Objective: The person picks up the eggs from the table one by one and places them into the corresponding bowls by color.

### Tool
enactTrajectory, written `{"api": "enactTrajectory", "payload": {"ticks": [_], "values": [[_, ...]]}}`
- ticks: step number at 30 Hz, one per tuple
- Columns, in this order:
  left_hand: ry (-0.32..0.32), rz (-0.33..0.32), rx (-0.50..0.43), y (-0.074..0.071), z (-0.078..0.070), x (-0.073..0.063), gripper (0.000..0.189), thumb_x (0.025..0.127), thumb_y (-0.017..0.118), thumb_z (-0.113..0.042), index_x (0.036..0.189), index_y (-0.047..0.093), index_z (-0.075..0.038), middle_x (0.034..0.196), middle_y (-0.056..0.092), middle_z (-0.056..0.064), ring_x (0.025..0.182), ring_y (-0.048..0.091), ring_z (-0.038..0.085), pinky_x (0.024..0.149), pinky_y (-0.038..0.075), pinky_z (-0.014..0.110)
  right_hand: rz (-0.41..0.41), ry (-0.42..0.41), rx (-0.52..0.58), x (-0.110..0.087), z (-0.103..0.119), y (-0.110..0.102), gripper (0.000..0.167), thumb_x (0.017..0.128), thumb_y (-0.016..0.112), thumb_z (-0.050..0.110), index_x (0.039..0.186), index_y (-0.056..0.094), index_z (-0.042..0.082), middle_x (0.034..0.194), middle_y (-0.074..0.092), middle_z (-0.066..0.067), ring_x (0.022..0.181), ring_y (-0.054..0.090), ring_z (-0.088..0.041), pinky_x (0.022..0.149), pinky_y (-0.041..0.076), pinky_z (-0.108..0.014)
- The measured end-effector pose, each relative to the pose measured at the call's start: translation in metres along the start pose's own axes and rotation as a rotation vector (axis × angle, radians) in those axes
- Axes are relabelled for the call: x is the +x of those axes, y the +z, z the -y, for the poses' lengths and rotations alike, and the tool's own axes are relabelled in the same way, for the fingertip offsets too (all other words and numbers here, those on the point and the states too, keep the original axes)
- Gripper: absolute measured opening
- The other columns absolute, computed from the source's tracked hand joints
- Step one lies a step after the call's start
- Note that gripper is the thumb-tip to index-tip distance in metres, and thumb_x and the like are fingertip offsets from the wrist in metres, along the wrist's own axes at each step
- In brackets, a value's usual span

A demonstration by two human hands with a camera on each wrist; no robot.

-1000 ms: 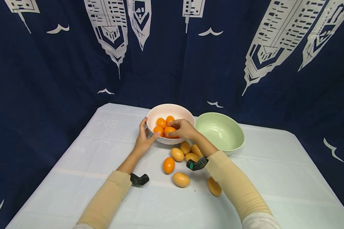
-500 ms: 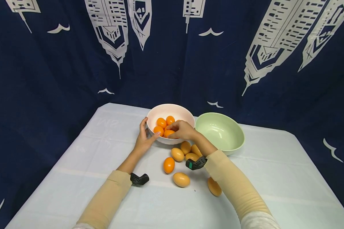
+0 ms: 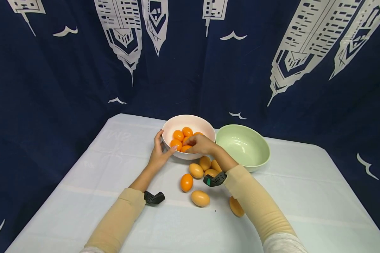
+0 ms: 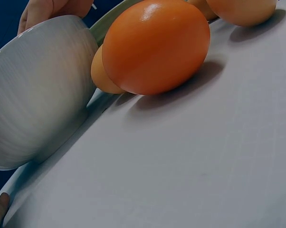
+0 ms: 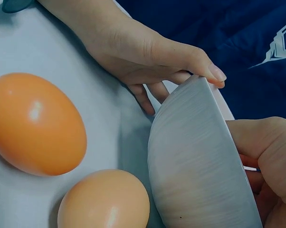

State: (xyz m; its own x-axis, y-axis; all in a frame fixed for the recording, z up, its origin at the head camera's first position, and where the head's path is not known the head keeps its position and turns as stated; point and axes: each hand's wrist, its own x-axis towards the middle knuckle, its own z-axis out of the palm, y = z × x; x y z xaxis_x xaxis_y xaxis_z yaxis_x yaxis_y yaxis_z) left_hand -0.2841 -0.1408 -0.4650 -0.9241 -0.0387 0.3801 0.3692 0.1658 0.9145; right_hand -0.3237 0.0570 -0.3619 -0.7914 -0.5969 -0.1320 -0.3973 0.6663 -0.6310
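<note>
Inside the pink bowl (image 3: 190,121) lie several orange eggs (image 3: 178,135). My left hand (image 3: 158,157) grips the bowl's left side, its thumb over the near rim and its fingers along the outer wall, which the right wrist view also shows. My right hand (image 3: 202,144) reaches over the near right rim into the bowl. Its fingers and thumb are curled round an orange egg (image 3: 186,149) near the front wall, which partly hides it. Another orange egg (image 3: 187,182) lies on the table before the bowl, large in the left wrist view.
A light green bowl (image 3: 242,144) with nothing in it stands right of the pink one. Several brown eggs (image 3: 196,170) cluster in front of the bowls. Nearer lie a brown egg (image 3: 200,198) and another (image 3: 236,206) beside the right sleeve. A dark blue printed curtain (image 3: 183,88) hangs behind.
My right hand has shifted slightly down and toward me within the bowl, and the orange eggs there have moved a little, with more showing. My left hand keeps its place on the bowl.
</note>
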Motion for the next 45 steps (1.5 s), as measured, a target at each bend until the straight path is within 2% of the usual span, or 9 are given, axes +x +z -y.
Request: {"api": "enactTrajectory", "payload": {"ticks": [6, 15, 20, 24, 28, 35, 37, 41, 45], "values": [[0.033, -0.013, 0.028, 0.001, 0.001, -0.001, 0.084, 0.089, 0.070, -0.037, 0.151, 0.017, -0.016, 0.162, 0.007, 0.015, 0.133, 0.035, 0.048, 0.111, 0.030, 0.050, -0.002, -0.002, 0.009, 0.000, -0.001, 0.001, 0.033, 0.085, 0.072, 0.014, 0.116, 0.070, 0.005, 0.113, 0.069, -0.008, 0.112, 0.055, -0.023, 0.101, 0.044, -0.033], [0.004, 0.009, -0.015, 0.000, -0.002, 0.000, 0.084, 0.090, 0.069, -0.013, 0.152, 0.013, -0.009, 0.162, 0.003, 0.015, 0.137, 0.031, 0.044, 0.115, 0.024, 0.048, -0.050, -0.003, 0.010, -0.002, -0.004, 0.004, 0.029, 0.085, 0.073, 0.014, 0.113, 0.071, 0.005, 0.109, 0.071, -0.006, 0.107, 0.059, -0.020, 0.097, 0.047, -0.030], [-0.017, 0.017, -0.004, 0.000, -0.002, 0.000, 0.084, 0.091, 0.069, -0.014, 0.152, 0.012, -0.012, 0.162, 0.002, 0.013, 0.138, 0.031, 0.042, 0.114, 0.025, 0.047, -0.136, -0.012, 0.063, -0.004, -0.005, 0.007, 0.031, 0.084, 0.075, 0.013, 0.112, 0.070, 0.002, 0.108, 0.070, -0.008, 0.107, 0.060, -0.023, 0.094, 0.049, -0.030], [-0.029, 0.016, 0.020, 0.000, -0.004, 0.000, 0.082, 0.091, 0.069, -0.016, 0.151, 0.013, -0.015, 0.163, 0.003, 0.010, 0.137, 0.034, 0.041, 0.114, 0.027, 0.046, -0.225, -0.042, 0.161, -0.006, -0.008, 0.010, 0.029, 0.085, 0.073, 0.009, 0.112, 0.069, -0.001, 0.106, 0.068, -0.011, 0.102, 0.061, -0.025, 0.088, 0.053, -0.031], [-0.010, 0.018, 0.015, 0.000, -0.004, -0.001, 0.081, 0.092, 0.068, -0.016, 0.152, 0.014, -0.013, 0.162, 0.003, 0.012, 0.136, 0.033, 0.044, 0.114, 0.026, 0.049, -0.277, -0.088, 0.244, -0.009, -0.011, 0.012, 0.029, 0.086, 0.070, 0.006, 0.113, 0.068, -0.004, 0.105, 0.069, -0.014, 0.098, 0.063, -0.026, 0.084, 0.054, -0.030], [-0.035, 0.052, 0.015, -0.003, -0.045, -0.011, 0.079, 0.093, 0.065, -0.012, 0.149, 0.012, 0.001, 0.160, 0.002, 0.024, 0.136, 0.029, 0.049, 0.113, 0.025, 0.053, -0.304, -0.149, 0.417, -0.019, -0.009, 0.011, 0.031, 0.091, 0.066, 0.007, 0.116, 0.064, -0.011, 0.110, 0.067, -0.020, 0.101, 0.062, -0.030, 0.087, 0.053, -0.028], [-0.039, 0.056, 0.019, -0.003, -0.047, -0.011, 0.079, 0.093, 0.065, -0.012, 0.150, 0.011, 0.001, 0.160, 0.002, 0.023, 0.137, 0.028, 0.048, 0.113, 0.025, 0.052, -0.310, -0.148, 0.464, -0.021, -0.007, 0.011, 0.031, 0.092, 0.065, 0.007, 0.116, 0.063, -0.012, 0.110, 0.067, -0.020, 0.101, 0.062, -0.030, 0.087, 0.052, -0.027], [-0.035, 0.054, 0.021, -0.004, -0.044, -0.010, 0.079, 0.093, 0.065, -0.012, 0.149, 0.011, 0.001, 0.160, 0.003, 0.023, 0.137, 0.028, 0.049, 0.113, 0.025, 0.053, -0.336, -0.157, 0.507, -0.022, -0.010, 0.016, 0.030, 0.092, 0.064, 0.007, 0.116, 0.063, -0.012, 0.111, 0.067, -0.019, 0.100, 0.063, -0.026, 0.088, 0.052, -0.026], [-0.033, 0.035, 0.009, -0.003, -0.023, -0.004, 0.081, 0.092, 0.067, -0.013, 0.151, 0.011, -0.004, 0.161, 0.004, 0.019, 0.138, 0.027, 0.046, 0.114, 0.024, 0.051, -0.324, -0.158, 0.549, -0.028, -0.007, 0.019, 0.031, 0.092, 0.063, 0.005, 0.118, 0.061, -0.012, 0.114, 0.065, -0.022, 0.102, 0.064, -0.026, 0.089, 0.052, -0.027]]}}
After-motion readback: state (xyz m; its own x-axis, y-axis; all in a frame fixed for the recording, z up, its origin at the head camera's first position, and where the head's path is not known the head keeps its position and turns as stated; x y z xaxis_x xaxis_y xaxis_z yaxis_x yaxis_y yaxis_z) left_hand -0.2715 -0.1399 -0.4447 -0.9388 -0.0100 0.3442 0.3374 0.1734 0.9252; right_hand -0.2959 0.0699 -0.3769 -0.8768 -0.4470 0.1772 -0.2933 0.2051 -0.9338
